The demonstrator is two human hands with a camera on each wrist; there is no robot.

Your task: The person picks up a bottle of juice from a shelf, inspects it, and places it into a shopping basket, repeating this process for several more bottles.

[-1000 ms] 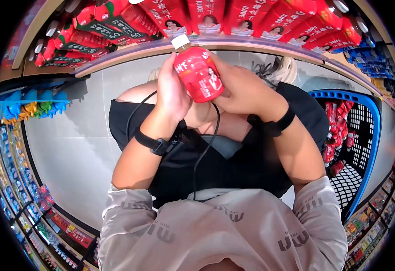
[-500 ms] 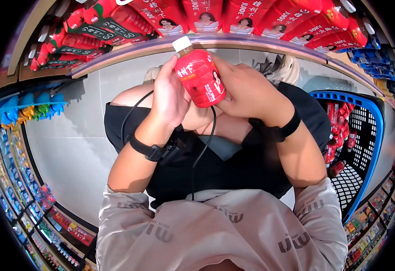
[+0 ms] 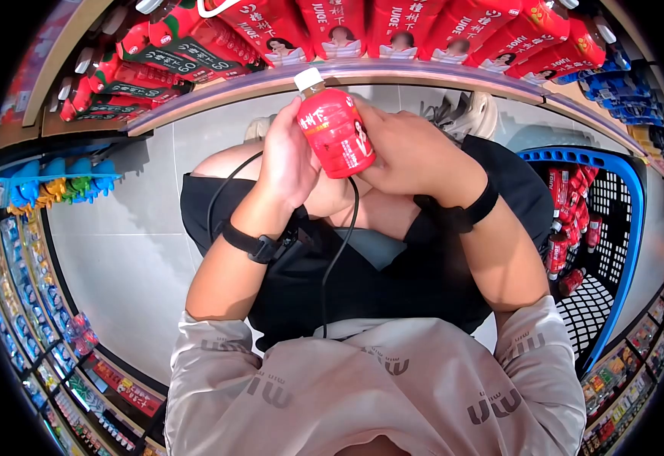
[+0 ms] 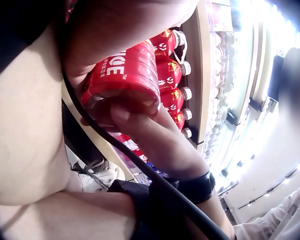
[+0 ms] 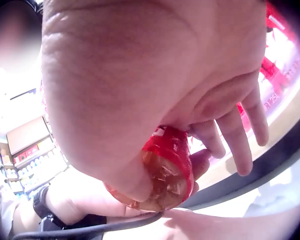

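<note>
Both hands hold a small red-labelled juice bottle (image 3: 336,137) with a white cap, tilted above the knees in the head view. My left hand (image 3: 290,152) grips its left side, thumb up along the label near the neck. On the opposite side my right hand (image 3: 419,156) pinches the lower part. In the right wrist view the right thumb (image 5: 135,185) lies against the clear base, while several other fingers of that hand stretch away from the bottle. The left wrist view shows the bottle's base and label (image 4: 125,70) between the two hands.
Ahead, a shelf (image 3: 415,70) carries a row of larger red bottles (image 3: 336,30). A blue-rimmed black basket (image 3: 628,251) with several small red bottles (image 3: 567,213) stands at the right. Stocked shelves (image 3: 43,304) line the left. A black cable (image 3: 339,258) hangs below the hands.
The bottle has turned a little about its length: the printed woman has shifted toward its right edge and more lettering shows on the left. Both hands keep hold of it.
</note>
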